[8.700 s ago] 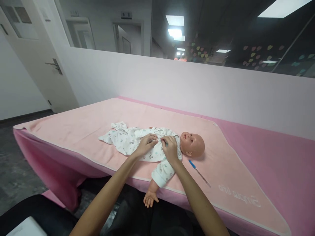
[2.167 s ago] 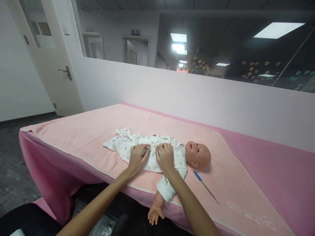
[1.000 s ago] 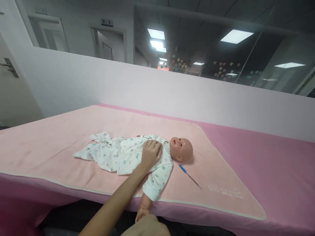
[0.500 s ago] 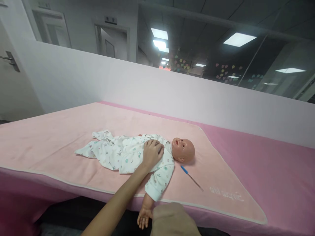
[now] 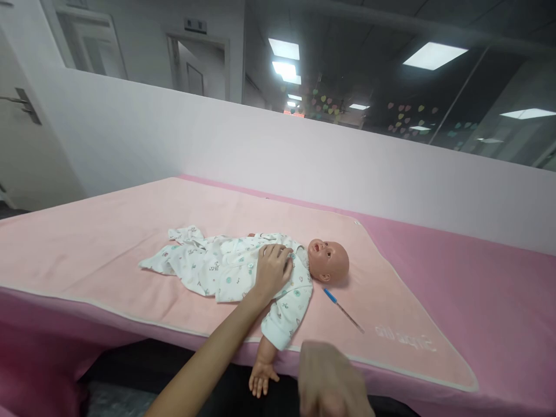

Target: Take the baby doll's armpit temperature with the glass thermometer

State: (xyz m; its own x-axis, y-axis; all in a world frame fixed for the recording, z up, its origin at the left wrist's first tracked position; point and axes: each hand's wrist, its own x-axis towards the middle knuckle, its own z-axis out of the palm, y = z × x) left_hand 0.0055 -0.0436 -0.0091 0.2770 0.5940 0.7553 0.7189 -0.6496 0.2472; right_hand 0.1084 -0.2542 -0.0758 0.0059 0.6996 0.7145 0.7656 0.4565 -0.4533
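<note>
- While resting on the chest of the dressed doll (image 5: 243,284) with the left hand (image 5: 273,271), bending the fingers over the upper front of the patterned garment (image 5: 208,263); cannot tell whether pinching cloth in that grip or merely lying on it.
- At five o'clock from there, holding the right hand (image 5: 328,379) blurred against the near edge, clear of the doll; cannot tell grip apart or together.
- Step in hand, as a judgement: probably steadying the garment's front one-handed.
- Next move, as a judgement: calls for light fingers, so as not to drag the loose cloth.
- At three o'clock, bare head (image 5: 330,260); at six, doll's hand (image 5: 262,376) past the edge; at nine, limp garment legs.
- At four o'clock, beside the head, blue-ended stick (image 5: 342,308) on the pale pink blanket (image 5: 121,220).
- Toward twelve, white wall (image 5: 304,162) below dark glass (image 5: 369,69).
</note>
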